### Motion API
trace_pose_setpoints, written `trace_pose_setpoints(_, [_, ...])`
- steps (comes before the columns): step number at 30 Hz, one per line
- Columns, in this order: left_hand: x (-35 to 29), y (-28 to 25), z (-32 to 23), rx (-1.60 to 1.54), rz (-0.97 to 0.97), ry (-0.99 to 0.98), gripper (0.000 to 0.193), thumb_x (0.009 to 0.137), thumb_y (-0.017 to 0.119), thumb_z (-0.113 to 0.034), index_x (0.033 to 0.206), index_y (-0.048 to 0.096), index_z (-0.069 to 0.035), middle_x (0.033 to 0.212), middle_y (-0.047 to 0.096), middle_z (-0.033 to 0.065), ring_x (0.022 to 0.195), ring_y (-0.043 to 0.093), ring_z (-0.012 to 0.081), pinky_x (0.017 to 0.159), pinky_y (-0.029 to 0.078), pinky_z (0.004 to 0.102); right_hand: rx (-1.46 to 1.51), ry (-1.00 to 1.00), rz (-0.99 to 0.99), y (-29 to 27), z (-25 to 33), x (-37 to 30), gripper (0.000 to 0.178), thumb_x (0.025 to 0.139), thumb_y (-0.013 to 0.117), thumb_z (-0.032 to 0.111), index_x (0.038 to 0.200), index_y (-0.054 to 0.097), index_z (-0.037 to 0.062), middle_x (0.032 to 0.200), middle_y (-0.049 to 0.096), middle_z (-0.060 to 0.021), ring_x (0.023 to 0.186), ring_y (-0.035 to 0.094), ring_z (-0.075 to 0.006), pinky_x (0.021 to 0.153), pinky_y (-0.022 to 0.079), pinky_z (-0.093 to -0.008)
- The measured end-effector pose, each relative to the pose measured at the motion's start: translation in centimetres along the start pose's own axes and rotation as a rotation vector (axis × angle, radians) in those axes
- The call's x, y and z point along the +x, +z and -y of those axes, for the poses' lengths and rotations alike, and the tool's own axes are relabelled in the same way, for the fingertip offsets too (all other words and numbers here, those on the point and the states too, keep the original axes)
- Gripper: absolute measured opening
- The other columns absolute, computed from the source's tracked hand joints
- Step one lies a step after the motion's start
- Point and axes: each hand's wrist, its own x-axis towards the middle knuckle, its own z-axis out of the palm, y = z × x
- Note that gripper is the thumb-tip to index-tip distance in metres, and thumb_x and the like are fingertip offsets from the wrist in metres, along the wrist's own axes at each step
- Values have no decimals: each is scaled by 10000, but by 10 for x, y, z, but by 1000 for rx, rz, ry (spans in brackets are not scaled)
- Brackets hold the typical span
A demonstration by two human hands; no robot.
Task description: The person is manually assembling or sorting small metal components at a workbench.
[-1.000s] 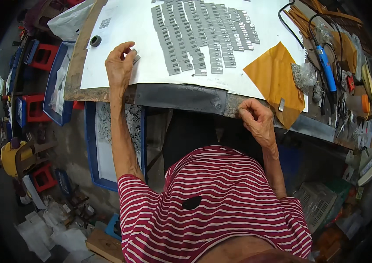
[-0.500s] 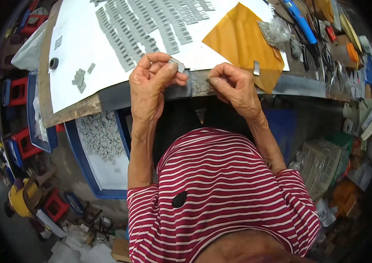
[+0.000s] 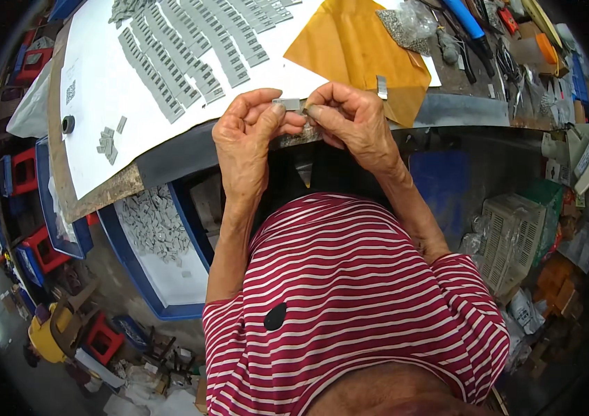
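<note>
Between the thumb and fingers of my left hand point(image 3: 249, 132) is a small grey rectangular piece point(image 3: 286, 105), held just over the table's front edge. My right hand point(image 3: 357, 121) pinches something tiny and dark against the right end of that piece; what it is I cannot make out. Beyond my hands, long rows of similar grey pieces point(image 3: 228, 55) lie side by side on a white sheet point(image 3: 100, 69). A small loose pile of grey pieces point(image 3: 108, 142) rests at the left of the sheet.
An orange-brown paper sheet point(image 3: 336, 41) bears a small metal strip point(image 3: 382, 87) and a clear bag of small parts point(image 3: 405, 31). A blue-handled tool point(image 3: 464, 19) lies at far right. Below the table stands a blue tray point(image 3: 169, 312) with many grey pieces. A black ring point(image 3: 67, 124) sits far left.
My right hand has moved left and now meets the grey piece in my left hand. The whole view has shifted slightly, so the table appears higher and further left.
</note>
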Motion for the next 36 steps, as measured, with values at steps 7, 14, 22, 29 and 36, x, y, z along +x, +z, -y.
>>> trace_pose_setpoints(7, [-1,2,2,141,15,35,200,838,536,-4,1026,542,63,775,605,86,656,574,98,613,472,191,-94,-40,-45,0,-1,1,101,825,578,92,831,572,-8,630,509,41,522,446,0,444,350,-152])
trace_pose_setpoints(14, [-4,10,7,123,-19,-2,219,833,553,-11,1049,560,26,804,581,38,646,524,62,599,438,167,-10,-47,4,1,-4,-1,106,837,566,87,856,559,-17,619,509,28,504,446,-14,420,340,-159])
trace_pose_setpoints(22, [-6,10,16,53,0,59,148,853,527,-19,992,503,25,785,563,60,650,539,73,593,453,174,113,-70,-1,-1,-11,-3,119,853,537,73,880,540,-43,661,528,-19,493,438,-35,413,339,-163])
trace_pose_setpoints(29, [-10,14,10,60,-12,129,196,860,523,-35,1038,471,26,849,559,75,672,562,107,589,453,188,81,-46,-21,-3,-13,-7,100,838,535,66,864,547,-29,633,533,-3,499,458,-35,421,355,-167])
trace_pose_setpoints(36, [-10,10,11,112,33,53,262,844,544,-30,1094,482,24,872,566,65,697,559,94,598,445,191,50,-65,-44,-2,-13,-8,107,832,554,82,852,552,-23,631,539,0,483,452,-30,416,352,-160])
